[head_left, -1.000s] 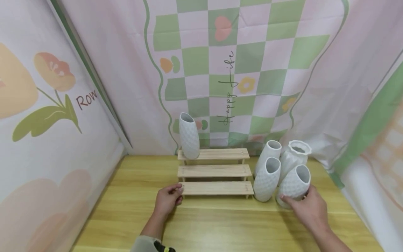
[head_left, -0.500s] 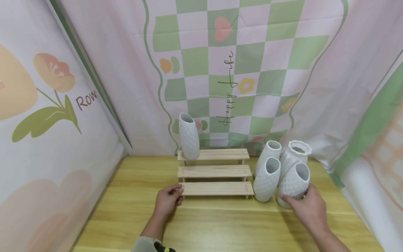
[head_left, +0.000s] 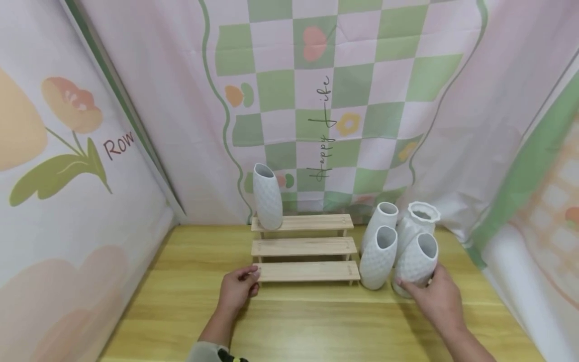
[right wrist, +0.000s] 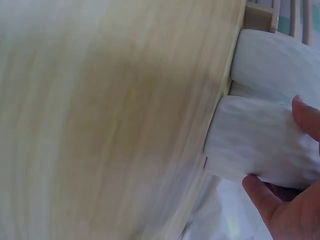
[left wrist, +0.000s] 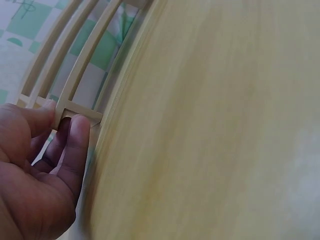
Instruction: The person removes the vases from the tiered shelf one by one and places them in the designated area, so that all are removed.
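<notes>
A three-step wooden display stand (head_left: 307,272) stands on the table. My left hand (head_left: 237,290) pinches the left end of its lowest step; in the left wrist view the thumb lies on top and a finger (left wrist: 77,145) underneath. At the right, my right hand (head_left: 436,299) grips a white textured vase (head_left: 415,264) with a slanted mouth, thumb on the near side, other fingers partly hidden behind it. The right wrist view shows this vase (right wrist: 255,140) between thumb and fingers, its base at or very near the tabletop; I cannot tell if it touches.
A tall white vase (head_left: 268,198) occupies the top step's left end. Beside the held vase stand another slanted-mouth vase (head_left: 377,261), a narrow-necked vase (head_left: 381,218) and a ruffled-rim vase (head_left: 412,229). The wood-grain table (head_left: 289,322) meets a patterned curtain (head_left: 312,100) behind.
The vase in my right hand has risen or straightened slightly. The head view has shifted a little, so everything appears further left. My left hand keeps its hold on the stand.
</notes>
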`<state>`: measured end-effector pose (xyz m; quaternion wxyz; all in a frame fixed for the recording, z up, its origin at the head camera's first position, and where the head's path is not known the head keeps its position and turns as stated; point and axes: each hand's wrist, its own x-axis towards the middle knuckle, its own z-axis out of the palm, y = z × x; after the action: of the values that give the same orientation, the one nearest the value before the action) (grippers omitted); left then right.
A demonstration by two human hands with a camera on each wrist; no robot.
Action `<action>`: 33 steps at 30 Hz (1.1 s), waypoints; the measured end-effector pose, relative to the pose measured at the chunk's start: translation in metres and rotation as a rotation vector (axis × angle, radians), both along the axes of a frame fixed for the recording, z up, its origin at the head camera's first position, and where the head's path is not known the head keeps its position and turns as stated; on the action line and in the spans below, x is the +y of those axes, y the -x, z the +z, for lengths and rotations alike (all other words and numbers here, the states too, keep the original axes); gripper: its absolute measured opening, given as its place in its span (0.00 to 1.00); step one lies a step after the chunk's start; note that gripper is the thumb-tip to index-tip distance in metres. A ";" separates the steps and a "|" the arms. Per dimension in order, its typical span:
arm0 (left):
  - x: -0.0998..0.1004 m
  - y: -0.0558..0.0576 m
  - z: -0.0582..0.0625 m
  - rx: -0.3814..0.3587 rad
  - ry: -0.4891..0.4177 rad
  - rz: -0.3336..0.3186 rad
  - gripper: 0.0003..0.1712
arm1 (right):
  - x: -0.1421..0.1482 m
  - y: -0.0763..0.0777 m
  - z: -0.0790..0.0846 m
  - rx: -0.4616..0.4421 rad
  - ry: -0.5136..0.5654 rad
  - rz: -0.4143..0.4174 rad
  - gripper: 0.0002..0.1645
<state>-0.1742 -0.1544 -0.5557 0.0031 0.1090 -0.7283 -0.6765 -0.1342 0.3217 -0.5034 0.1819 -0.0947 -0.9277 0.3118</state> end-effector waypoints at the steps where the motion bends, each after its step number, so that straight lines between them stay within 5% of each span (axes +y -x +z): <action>1: 0.000 0.000 0.000 0.002 0.002 -0.001 0.16 | 0.000 0.000 0.000 -0.004 0.000 -0.001 0.54; 33: -0.002 0.001 -0.003 0.018 -0.004 -0.011 0.17 | 0.000 -0.001 -0.005 -0.049 0.013 -0.024 0.56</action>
<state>-0.1748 -0.1560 -0.5583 0.0059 0.0990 -0.7274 -0.6790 -0.1333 0.3218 -0.5081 0.1622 -0.1147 -0.9287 0.3130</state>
